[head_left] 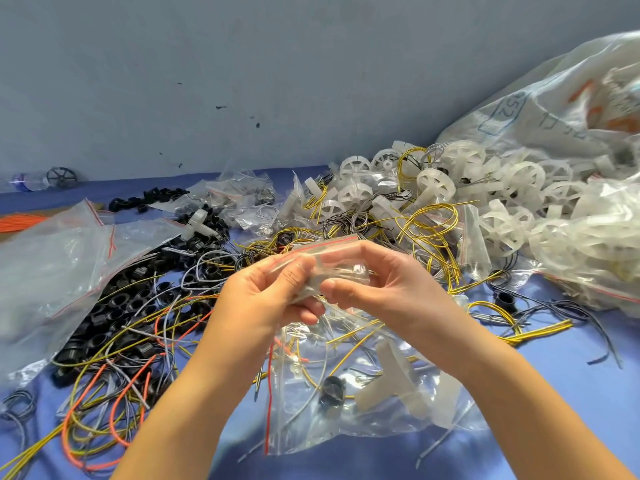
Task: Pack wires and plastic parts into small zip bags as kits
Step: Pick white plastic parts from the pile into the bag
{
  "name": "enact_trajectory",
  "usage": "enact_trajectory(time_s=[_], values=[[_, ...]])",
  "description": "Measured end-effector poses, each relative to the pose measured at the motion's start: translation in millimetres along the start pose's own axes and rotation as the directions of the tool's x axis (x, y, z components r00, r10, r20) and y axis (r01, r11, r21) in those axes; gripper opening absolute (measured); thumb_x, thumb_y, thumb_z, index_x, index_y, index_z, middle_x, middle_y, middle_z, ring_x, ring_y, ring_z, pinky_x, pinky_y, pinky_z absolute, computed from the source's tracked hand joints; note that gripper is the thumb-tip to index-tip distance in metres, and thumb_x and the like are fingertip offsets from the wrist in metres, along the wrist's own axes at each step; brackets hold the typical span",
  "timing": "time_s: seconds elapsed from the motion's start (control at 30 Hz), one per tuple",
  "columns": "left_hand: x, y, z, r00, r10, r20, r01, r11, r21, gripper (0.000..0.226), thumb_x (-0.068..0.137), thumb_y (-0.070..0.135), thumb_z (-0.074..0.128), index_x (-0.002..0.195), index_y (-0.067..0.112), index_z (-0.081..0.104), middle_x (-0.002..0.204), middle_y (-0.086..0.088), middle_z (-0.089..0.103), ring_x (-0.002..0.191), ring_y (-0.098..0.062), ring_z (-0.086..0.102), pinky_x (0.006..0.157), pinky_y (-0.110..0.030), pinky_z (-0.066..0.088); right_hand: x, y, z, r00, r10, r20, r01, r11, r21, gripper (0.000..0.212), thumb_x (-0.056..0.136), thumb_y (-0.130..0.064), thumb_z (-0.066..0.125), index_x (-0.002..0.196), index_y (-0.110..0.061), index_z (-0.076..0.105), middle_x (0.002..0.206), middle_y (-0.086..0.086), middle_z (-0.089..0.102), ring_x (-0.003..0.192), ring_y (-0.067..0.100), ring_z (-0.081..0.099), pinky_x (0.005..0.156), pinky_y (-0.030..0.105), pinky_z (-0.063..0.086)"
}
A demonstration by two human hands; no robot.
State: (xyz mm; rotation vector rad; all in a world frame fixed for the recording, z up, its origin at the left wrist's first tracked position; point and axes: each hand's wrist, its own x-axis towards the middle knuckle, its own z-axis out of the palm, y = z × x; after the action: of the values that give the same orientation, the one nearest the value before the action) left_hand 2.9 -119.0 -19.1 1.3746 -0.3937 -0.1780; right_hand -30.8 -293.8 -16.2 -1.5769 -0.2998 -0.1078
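My left hand (266,296) and my right hand (377,285) together pinch a small clear zip bag (329,261) with a red seal line, held above the blue cloth at the middle of the view. Below the hands lies a filled zip bag (349,393) holding yellow wires, a black ring and a white plastic wheel part. Loose yellow wires (429,223) spread behind the hands. Black plastic rings (117,306) are heaped to the left. White spoked wheels (433,181) pile up at the back right.
A large empty zip bag (45,268) lies at the left. A big sack (568,109) of white parts fills the right side. Orange and yellow wires (100,410) tangle at the lower left. Small filled bags (242,192) sit at the back by the grey wall.
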Motion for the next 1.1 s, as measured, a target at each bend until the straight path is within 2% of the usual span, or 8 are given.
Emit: enact_trajectory(time_s=[0.1, 0.23, 0.37, 0.57, 0.77, 0.9, 1.0, 1.1], values=[[-1.9, 1.6, -1.6, 0.997, 0.017, 0.069, -0.020, 0.999, 0.042, 0.034, 0.084, 0.028, 0.072, 0.111, 0.008, 0.068, 0.093, -0.014, 0.073, 0.064, -0.018, 0.064, 0.054, -0.024, 0.052, 0.1, 0.4, -2.3, 0.999, -0.001, -0.045, 0.001, 1.000, -0.016, 0.023, 0.084, -0.013, 0.074, 0.106, -0.009, 0.072, 0.078, -0.002, 0.073, 0.069, 0.008, 0.066, 0.064, 0.017, 0.051], [-5.0, 0.7, 1.8, 0.994, 0.097, 0.053, -0.107, 0.969, 0.222, 0.032, 0.078, 0.027, 0.073, 0.108, 0.018, 0.068, 0.085, -0.006, 0.074, 0.068, -0.013, 0.066, 0.059, -0.023, 0.052, -1.8, -0.8, -4.1, 0.991, 0.058, -0.119, -0.061, 0.998, -0.022, 0.027, 0.077, -0.033, 0.073, 0.096, -0.013, 0.076, 0.078, 0.005, 0.075, 0.065, 0.013, 0.069, 0.059, 0.020, 0.052], [-5.6, 2.2, 5.2, 0.994, 0.107, -0.029, -0.099, 0.973, 0.210, 0.026, 0.080, 0.028, 0.069, 0.102, 0.013, 0.071, 0.075, -0.006, 0.074, 0.065, -0.014, 0.068, 0.059, -0.020, 0.053, -2.8, -2.0, -3.3, 0.994, -0.007, -0.112, -0.002, 0.996, -0.087, 0.029, 0.076, -0.036, 0.075, 0.099, -0.019, 0.076, 0.087, -0.003, 0.076, 0.068, 0.009, 0.067, 0.062, 0.019, 0.051], [-7.0, 8.8, 2.6, 0.998, 0.055, -0.023, -0.050, 0.985, 0.164, 0.023, 0.083, 0.023, 0.065, 0.101, 0.008, 0.070, 0.080, -0.007, 0.075, 0.067, -0.018, 0.070, 0.057, -0.022, 0.054, -1.7, -6.0, -2.0, 0.986, -0.087, -0.140, 0.071, 0.991, -0.115, 0.020, 0.079, -0.031, 0.075, 0.094, -0.018, 0.078, 0.066, -0.001, 0.071, 0.056, 0.007, 0.063, 0.056, 0.014, 0.047], [-11.1, 9.8, -14.5, 1.000, 0.010, -0.014, -0.007, 0.974, 0.228, 0.025, 0.079, 0.026, 0.067, 0.101, 0.014, 0.073, 0.087, -0.007, 0.076, 0.076, -0.016, 0.072, 0.062, -0.025, 0.056, 5.8, -2.3, 9.6, 0.981, -0.134, -0.143, 0.093, 0.960, -0.265, 0.015, 0.084, -0.037, 0.073, 0.087, -0.023, 0.078, 0.065, -0.004, 0.070, 0.056, 0.009, 0.066, 0.055, 0.019, 0.049], [-11.0, 13.5, -48.8, 0.974, -0.012, -0.224, 0.063, 0.973, 0.221, 0.019, 0.078, 0.027, 0.068, 0.093, 0.017, 0.075, 0.086, -0.009, 0.076, 0.075, -0.018, 0.073, 0.059, -0.021, 0.057, 12.8, -2.7, 17.0, 0.973, -0.209, -0.096, 0.130, 0.843, -0.522, 0.017, 0.094, -0.037, 0.062, 0.102, -0.029, 0.074, 0.081, -0.026, 0.067, 0.073, -0.006, 0.063, 0.063, 0.007, 0.042], [-14.5, 16.5, -81.9, 0.936, -0.091, -0.340, 0.191, 0.943, 0.272, 0.011, 0.084, 0.016, 0.068, 0.093, 0.014, 0.073, 0.084, -0.015, 0.074, 0.066, -0.015, 0.071, 0.054, -0.019, 0.056, 14.5, -4.0, 20.4, 0.979, -0.203, 0.002, 0.157, 0.753, -0.639, 0.019, 0.097, -0.020, 0.059, 0.109, -0.027, 0.072, 0.102, -0.016, 0.068, 0.089, 0.000, 0.062, 0.077, 0.014, 0.045], [-21.4, 11.2, -94.8, 0.927, -0.247, -0.282, 0.341, 0.868, 0.362, 0.009, 0.089, 0.009, 0.065, 0.094, 0.009, 0.073, 0.075, -0.014, 0.072, 0.058, -0.015, 0.068, 0.048, -0.021, 0.054, 15.5, -3.7, 29.2, 0.985, -0.092, 0.144, 0.170, 0.620, -0.766, 0.030, 0.097, -0.009, 0.053, 0.113, -0.029, 0.070, 0.113, -0.006, 0.064, 0.103, 0.013, 0.060, 0.091, 0.030, 0.044]])
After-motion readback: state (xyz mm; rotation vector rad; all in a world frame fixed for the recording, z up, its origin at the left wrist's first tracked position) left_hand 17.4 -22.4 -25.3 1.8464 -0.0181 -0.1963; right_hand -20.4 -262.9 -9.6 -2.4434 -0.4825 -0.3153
